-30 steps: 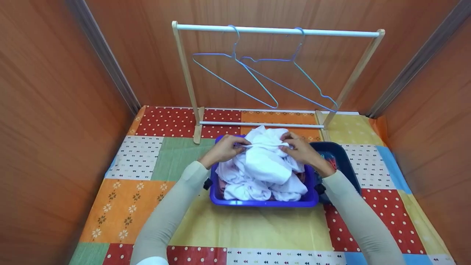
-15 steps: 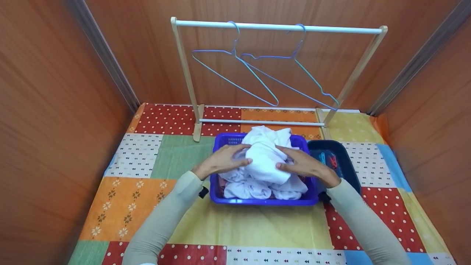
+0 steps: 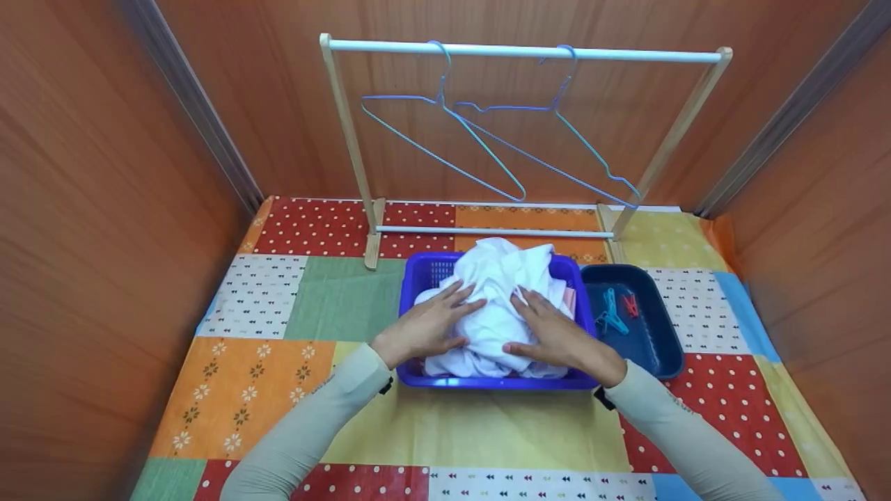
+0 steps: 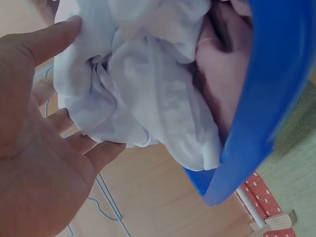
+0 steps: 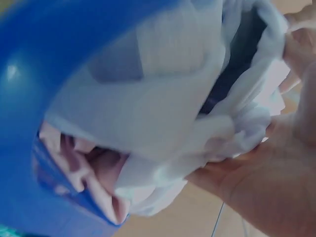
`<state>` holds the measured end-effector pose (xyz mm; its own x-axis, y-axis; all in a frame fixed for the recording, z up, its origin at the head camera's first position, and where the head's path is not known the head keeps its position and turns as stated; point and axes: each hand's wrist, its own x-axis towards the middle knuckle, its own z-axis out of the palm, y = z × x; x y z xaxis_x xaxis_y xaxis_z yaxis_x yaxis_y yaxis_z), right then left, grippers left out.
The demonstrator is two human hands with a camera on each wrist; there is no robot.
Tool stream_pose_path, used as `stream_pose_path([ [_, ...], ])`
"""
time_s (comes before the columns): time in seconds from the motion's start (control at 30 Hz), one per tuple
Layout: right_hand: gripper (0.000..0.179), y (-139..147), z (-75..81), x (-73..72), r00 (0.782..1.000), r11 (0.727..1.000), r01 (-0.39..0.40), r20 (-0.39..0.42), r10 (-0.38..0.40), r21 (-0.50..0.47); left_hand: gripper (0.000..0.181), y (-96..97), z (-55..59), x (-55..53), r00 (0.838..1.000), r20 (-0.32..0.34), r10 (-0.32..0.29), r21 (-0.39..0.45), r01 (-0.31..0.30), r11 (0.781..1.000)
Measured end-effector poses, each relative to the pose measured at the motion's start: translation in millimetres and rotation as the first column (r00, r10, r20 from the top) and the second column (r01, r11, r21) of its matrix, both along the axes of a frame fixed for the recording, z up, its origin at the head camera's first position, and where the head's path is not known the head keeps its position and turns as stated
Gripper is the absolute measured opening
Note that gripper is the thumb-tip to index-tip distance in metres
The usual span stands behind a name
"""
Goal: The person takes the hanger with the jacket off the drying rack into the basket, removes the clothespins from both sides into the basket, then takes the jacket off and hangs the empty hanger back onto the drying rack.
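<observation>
A heap of white cloth (image 3: 495, 275) fills a purple plastic basket (image 3: 500, 383). My left hand (image 3: 424, 329) rests on the left side of the heap with fingers spread. On the right side, my right hand (image 3: 559, 339) touches the cloth with straight, parted fingers. In the left wrist view, the palm and fingers of the left hand (image 4: 54, 138) lie along the white fabric, curled round nothing. Pinkish cloth (image 4: 224, 64) shows beneath the white, against the basket wall. The right wrist view has the right hand (image 5: 266, 182) flat beside the cloth, and pink fabric (image 5: 106, 168) near the rim.
Behind the basket stands a clothes rack (image 3: 522, 50) with a white bar and wooden legs. Two wire hangers (image 3: 445, 167) hang from it. A dark tray (image 3: 654, 327) with blue clothespins (image 3: 611, 314) and a red clothespin (image 3: 631, 305) sits at the basket's right. Patchwork cloth (image 3: 515, 424) covers the table.
Both hands have let go of the cloth they pinched near the top, spread their fingers and moved nearer the front of the heap. The cloth lies spread wider over the basket.
</observation>
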<state>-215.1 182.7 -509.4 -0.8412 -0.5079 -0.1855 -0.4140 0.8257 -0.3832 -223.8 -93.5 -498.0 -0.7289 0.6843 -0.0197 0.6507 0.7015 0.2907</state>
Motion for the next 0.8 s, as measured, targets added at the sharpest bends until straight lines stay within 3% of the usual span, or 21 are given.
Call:
stream_pose_path([
  [0.17, 0.091, -11.4, -10.7, 10.0, 0.999, 0.995, -0.023, -0.041, 0.028, 0.098, 0.066, 2.0, -8.4, 5.3, 1.000, -0.020, -0.015, -0.125, 0.012, 0.992],
  [0.4, 0.083, -18.7, -18.9, 22.3, 0.999, 0.989, -0.036, -0.033, 0.041, 0.141, 0.060, 5.7, -10.6, 13.6, 0.997, 0.072, -0.015, -0.248, 0.033, 0.968],
  [0.63, 0.079, -25.4, -22.1, 26.3, 0.998, 0.988, -0.052, -0.026, 0.056, 0.146, 0.057, 2.5, -15.4, 15.8, 0.997, 0.072, -0.021, -0.284, 0.040, 0.958],
  [0.8, 0.079, -31.6, -28.0, 23.3, 0.999, 0.985, -0.020, -0.037, 0.027, 0.173, 0.058, 5.0, -22.5, 16.4, 0.998, 0.056, -0.006, -0.283, 0.022, 0.959],
])
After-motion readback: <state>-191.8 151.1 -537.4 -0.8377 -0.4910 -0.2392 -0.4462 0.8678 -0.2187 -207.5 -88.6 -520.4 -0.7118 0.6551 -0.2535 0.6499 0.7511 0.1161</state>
